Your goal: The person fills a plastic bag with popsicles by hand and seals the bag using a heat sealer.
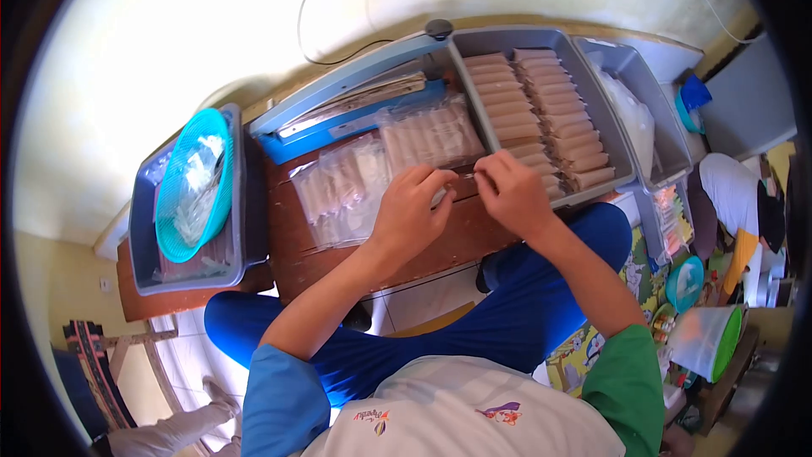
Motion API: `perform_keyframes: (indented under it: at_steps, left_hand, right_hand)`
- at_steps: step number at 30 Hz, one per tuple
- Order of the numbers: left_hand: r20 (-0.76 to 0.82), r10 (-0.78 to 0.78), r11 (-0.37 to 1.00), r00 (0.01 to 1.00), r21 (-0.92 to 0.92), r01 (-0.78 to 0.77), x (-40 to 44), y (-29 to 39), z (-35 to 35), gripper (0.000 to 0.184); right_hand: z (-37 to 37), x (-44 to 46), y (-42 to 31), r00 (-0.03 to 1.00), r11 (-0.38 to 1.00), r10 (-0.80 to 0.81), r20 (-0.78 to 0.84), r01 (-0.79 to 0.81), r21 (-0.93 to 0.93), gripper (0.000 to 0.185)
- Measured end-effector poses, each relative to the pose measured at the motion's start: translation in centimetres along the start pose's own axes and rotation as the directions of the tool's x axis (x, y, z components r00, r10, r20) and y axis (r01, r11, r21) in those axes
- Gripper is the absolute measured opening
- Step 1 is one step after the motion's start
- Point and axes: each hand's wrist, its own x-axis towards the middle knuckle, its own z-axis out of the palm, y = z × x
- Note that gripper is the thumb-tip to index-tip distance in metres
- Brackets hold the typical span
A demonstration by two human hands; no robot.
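My left hand is over the front of the brown wooden table, thumb and fingers curled together. My right hand is beside it in a pinch, at the front left corner of a grey tray. Anything thin between the fingertips is too small to make out. Just beyond my hands lies a clear bag of pinkish-brown sticks. Left of it is another clear plastic bag of such sticks. Inside the grey tray, brown wrapped sticks lie in two rows.
A blue bag sealer stands against the wall behind the bags. To the left, a turquoise basket with clear plastic rests on a dark bin. A second grey bin holds white plastic. Other people are at the right and lower left.
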Motion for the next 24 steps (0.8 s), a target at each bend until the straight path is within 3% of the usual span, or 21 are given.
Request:
perform_keyframes:
  at_steps: [6, 9, 11, 14, 16, 17, 19, 20, 24]
  left_hand:
    - [0.063, 0.071, 0.997, 0.995, -0.019, -0.070, 4.4, 0.7, 4.1, 0.017]
    - [0.116, 0.106, 0.994, 0.988, -0.037, -0.103, 5.9, 0.4, 6.2, 0.015]
    - [0.147, 0.134, 0.990, 0.980, -0.049, -0.128, 6.9, 0.3, 7.5, 0.014]
    - [0.183, 0.186, 0.983, 0.965, -0.036, -0.182, 8.2, 0.3, 9.2, 0.013]
    - [0.338, 0.242, 0.963, 0.909, 0.028, -0.267, 9.0, 0.5, 10.3, 0.015]
    - [0.344, 0.243, 0.964, 0.907, 0.021, -0.266, 9.3, 0.9, 10.9, 0.015]
    - [0.684, 0.052, 0.915, 0.728, 0.259, -0.309, 10.0, 1.9, 12.1, 0.017]
    - [0.687, 0.055, 0.916, 0.725, 0.254, -0.310, 10.3, 2.2, 12.2, 0.017]
    - [0.748, -0.003, 0.867, 0.664, 0.333, -0.371, 10.8, 2.8, 12.6, 0.015]
  right_hand:
    - [-3.8, 0.4, 6.3, 0.985, 0.984, 0.164, 0.045, -0.160, -0.078, 0.005]
    - [-4.4, 0.1, 9.0, 0.968, 0.982, 0.187, 0.165, -0.178, -0.067, 0.007]
    - [-4.8, 0.0, 9.6, 0.760, 0.894, 0.447, 0.472, -0.387, -0.224, 0.013]
    - [-5.1, 0.0, 9.8, 0.683, 0.885, 0.465, 0.563, -0.380, -0.270, 0.017]
    - [-5.4, 0.4, 9.8, 0.629, 0.878, 0.477, 0.614, -0.373, -0.299, 0.017]
    - [-5.3, 0.6, 9.8, 0.578, 0.877, 0.478, 0.661, -0.357, -0.323, 0.017]
    - [-4.5, 0.2, 9.5, 0.576, 0.860, 0.510, 0.639, -0.307, -0.408, 0.017]
    - [-4.2, 0.1, 9.4, 0.581, 0.835, 0.534, 0.615, -0.250, -0.489, 0.017]
    - [-4.3, 0.0, 8.7, 0.584, 0.839, 0.534, 0.612, -0.274, -0.470, 0.017]
